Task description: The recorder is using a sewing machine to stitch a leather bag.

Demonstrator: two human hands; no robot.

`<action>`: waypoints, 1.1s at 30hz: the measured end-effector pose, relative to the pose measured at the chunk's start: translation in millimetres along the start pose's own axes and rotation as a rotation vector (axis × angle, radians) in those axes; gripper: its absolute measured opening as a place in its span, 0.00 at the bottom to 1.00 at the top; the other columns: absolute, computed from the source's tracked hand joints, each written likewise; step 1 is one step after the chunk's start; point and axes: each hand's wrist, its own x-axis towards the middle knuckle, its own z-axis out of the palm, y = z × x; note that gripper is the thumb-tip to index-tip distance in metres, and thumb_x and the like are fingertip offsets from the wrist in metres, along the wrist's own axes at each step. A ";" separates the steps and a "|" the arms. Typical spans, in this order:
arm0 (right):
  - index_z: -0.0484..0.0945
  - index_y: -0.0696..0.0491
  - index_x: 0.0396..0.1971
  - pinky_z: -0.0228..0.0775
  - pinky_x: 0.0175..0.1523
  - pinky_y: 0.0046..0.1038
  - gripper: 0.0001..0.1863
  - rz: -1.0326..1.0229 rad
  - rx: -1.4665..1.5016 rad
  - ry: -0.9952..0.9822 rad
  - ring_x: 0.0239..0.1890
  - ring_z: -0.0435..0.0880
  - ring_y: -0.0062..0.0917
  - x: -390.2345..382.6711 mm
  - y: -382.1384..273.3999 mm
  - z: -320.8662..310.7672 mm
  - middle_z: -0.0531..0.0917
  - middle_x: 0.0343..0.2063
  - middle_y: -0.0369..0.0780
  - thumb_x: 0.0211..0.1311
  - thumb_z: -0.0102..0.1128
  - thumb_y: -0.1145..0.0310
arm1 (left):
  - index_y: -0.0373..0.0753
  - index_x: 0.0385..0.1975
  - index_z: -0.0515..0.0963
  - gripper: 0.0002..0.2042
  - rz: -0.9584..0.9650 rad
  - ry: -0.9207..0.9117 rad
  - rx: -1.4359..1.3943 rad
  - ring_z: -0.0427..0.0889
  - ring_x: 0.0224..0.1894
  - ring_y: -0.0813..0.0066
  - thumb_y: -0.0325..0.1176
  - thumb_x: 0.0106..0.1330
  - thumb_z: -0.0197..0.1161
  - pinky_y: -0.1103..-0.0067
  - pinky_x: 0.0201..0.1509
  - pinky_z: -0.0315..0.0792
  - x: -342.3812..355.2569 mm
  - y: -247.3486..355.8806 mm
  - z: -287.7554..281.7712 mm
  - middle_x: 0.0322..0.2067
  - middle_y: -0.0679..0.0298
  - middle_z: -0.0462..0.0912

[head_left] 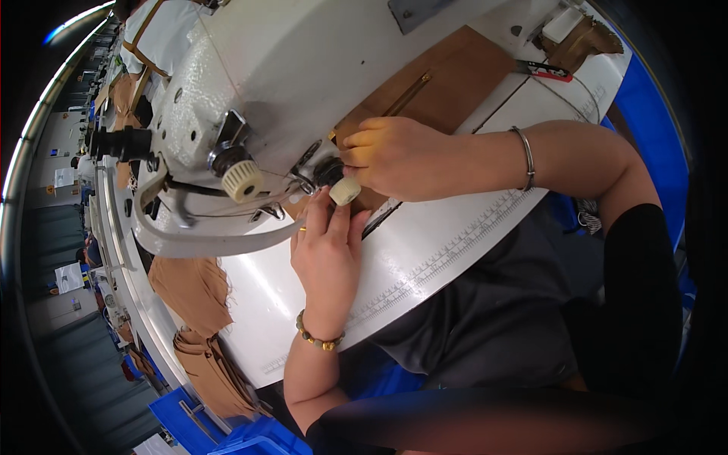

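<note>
A white sewing machine (pixel 296 76) stands over a pale work surface, and brown fabric (pixel 470 76) with a zipper (pixel 409 94) set in it lies beneath its arm. My left hand (pixel 327 254) reaches up to the stitching area with its fingers stretched out, close to a small cream knob (pixel 345 191). Bent inward, the fingers of my right hand (pixel 402 158) meet beside that knob, over the brown fabric. Their tips are partly hidden, so what they pinch cannot be made out. The needle is hidden too.
A ruler scale (pixel 447 250) runs along the table's near edge. Stacked brown fabric pieces (pixel 212 371) lie at the lower left, above a blue bin (pixel 262 440). A red-and-black cutter (pixel 544 70) rests at the far right. A curved metal lever (pixel 220 243) juts from the machine.
</note>
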 end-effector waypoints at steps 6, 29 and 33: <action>0.87 0.59 0.43 0.73 0.59 0.31 0.15 0.011 -0.061 -0.098 0.54 0.84 0.30 2.6 -0.1 1.7 0.88 0.43 0.42 0.57 0.62 0.70 | 0.42 0.58 0.83 0.20 0.024 0.021 0.013 0.85 0.48 0.59 0.36 0.66 0.70 0.70 0.52 0.77 1.5 -1.2 0.7 0.53 0.58 0.85; 0.88 0.56 0.37 0.74 0.60 0.32 0.11 0.000 -0.052 0.065 0.50 0.84 0.28 5.7 3.4 6.8 0.87 0.39 0.39 0.58 0.62 0.69 | 0.42 0.57 0.84 0.19 0.058 0.053 0.040 0.84 0.44 0.60 0.38 0.67 0.70 0.70 0.49 0.77 8.3 -5.1 0.1 0.47 0.59 0.87; 0.88 0.57 0.37 0.74 0.61 0.33 0.11 0.011 -0.039 0.048 0.49 0.84 0.29 6.3 4.4 7.3 0.86 0.38 0.40 0.58 0.63 0.68 | 0.42 0.56 0.85 0.19 0.059 0.048 0.045 0.83 0.40 0.60 0.38 0.66 0.70 0.70 0.47 0.77 9.4 -6.4 0.6 0.43 0.60 0.86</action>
